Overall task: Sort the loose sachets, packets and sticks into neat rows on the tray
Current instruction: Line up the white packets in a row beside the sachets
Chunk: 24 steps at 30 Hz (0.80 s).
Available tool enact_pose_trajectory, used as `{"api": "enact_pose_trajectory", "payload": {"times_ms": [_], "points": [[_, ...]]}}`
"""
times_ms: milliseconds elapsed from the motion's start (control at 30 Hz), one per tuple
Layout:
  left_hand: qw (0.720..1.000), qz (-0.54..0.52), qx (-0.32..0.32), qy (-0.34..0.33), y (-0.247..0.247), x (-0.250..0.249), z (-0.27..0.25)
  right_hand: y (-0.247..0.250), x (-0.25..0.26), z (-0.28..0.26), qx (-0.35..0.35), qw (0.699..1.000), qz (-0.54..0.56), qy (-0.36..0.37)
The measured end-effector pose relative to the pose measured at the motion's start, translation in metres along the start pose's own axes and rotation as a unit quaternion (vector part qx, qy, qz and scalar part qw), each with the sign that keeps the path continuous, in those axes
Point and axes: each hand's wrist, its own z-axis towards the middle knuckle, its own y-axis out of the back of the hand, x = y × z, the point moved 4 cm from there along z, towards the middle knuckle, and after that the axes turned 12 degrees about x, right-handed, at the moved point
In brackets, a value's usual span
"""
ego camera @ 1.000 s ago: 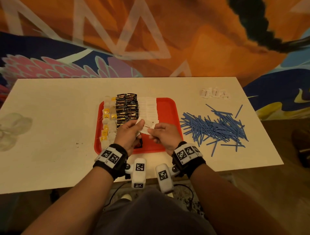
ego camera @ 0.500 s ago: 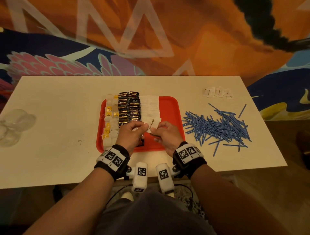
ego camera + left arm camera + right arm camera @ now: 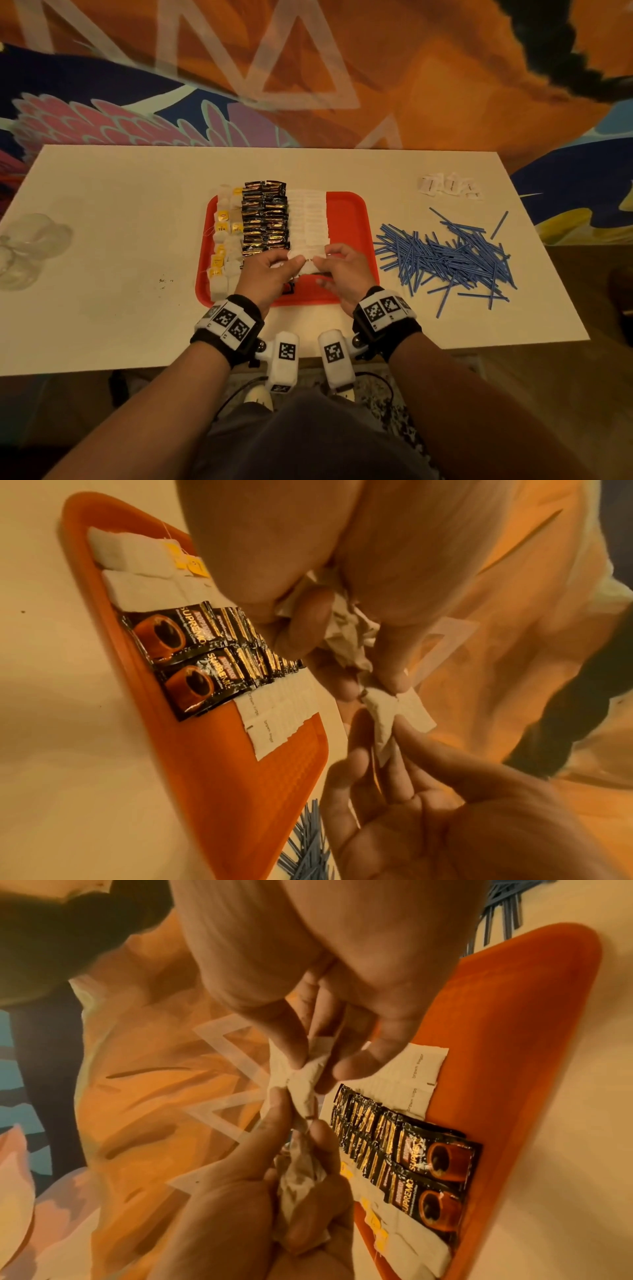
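A red tray (image 3: 352, 219) holds a row of tea bags (image 3: 226, 236), a row of black coffee sachets (image 3: 265, 219) and a row of white sugar sachets (image 3: 310, 219). My left hand (image 3: 291, 263) grips a crumpled bundle of white sachets (image 3: 346, 631) in its curled fingers over the tray's near part. One white sachet (image 3: 387, 715) from that bundle is pinched between left thumb and finger and by my right hand (image 3: 323, 262), thumb against fingertips (image 3: 301, 1080). Loose blue sticks (image 3: 445, 253) lie in a heap right of the tray.
A small cluster of loose white sachets (image 3: 448, 186) lies at the table's back right. Clear plastic cups (image 3: 24, 250) sit at the left edge. The tray's right strip is bare red. A painted wall stands behind the table.
Both hands stay together over the tray's near part and have edged slightly toward the near end of the white row. The sachet remains pinched between them.
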Motion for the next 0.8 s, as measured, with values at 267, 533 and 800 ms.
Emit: {"api": "enact_pose_trajectory", "payload": {"times_ms": [267, 533, 800], "points": [[1.000, 0.020, -0.008, 0.002, 0.001, 0.003, 0.005, 0.008, -0.010, 0.010, 0.008, 0.999, -0.026, -0.041], [0.994, -0.026, -0.070, 0.080, 0.021, 0.016, 0.017, 0.016, -0.030, 0.026, 0.015, 0.984, -0.173, -0.034], [0.987, -0.046, -0.098, 0.121, 0.049, 0.028, 0.016, 0.047, -0.046, 0.078, -0.067, 0.943, -0.317, -0.080]]}}
